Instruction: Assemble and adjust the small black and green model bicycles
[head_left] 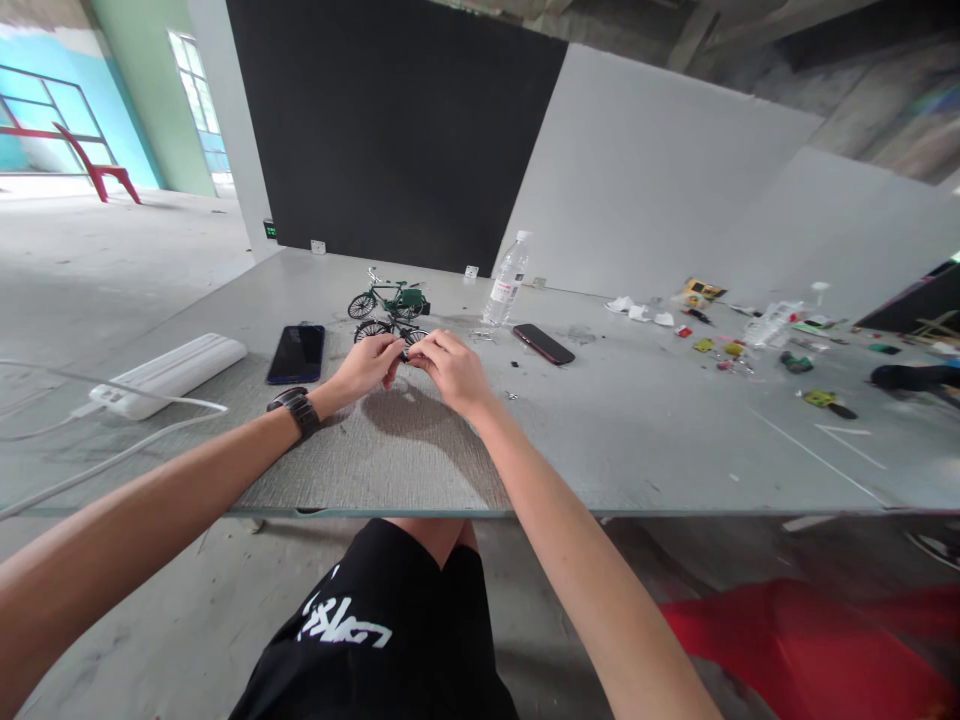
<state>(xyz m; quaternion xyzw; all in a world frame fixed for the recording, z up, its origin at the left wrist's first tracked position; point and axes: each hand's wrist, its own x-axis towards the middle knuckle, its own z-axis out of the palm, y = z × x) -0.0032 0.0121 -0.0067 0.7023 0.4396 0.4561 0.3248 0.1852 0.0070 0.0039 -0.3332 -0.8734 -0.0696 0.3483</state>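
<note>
My left grip [367, 366] and right grip [452, 370] hide part of the small black bike [381, 328]. Tiny bits [721, 350] by the counter's [600, 440] right edge are too small to tell.

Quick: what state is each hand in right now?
Left hand: closed, pinching the black model bicycle.
Right hand: closed, fingertips on the same bicycle.

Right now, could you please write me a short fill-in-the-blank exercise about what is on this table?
1. The left hand and right hand pinch the black model bicycle; the other bicycle behind it is ____.
2. The watch is on the ____ wrist.
3. The water bottle stands ____.
Missing words: green; left; upright.
</note>
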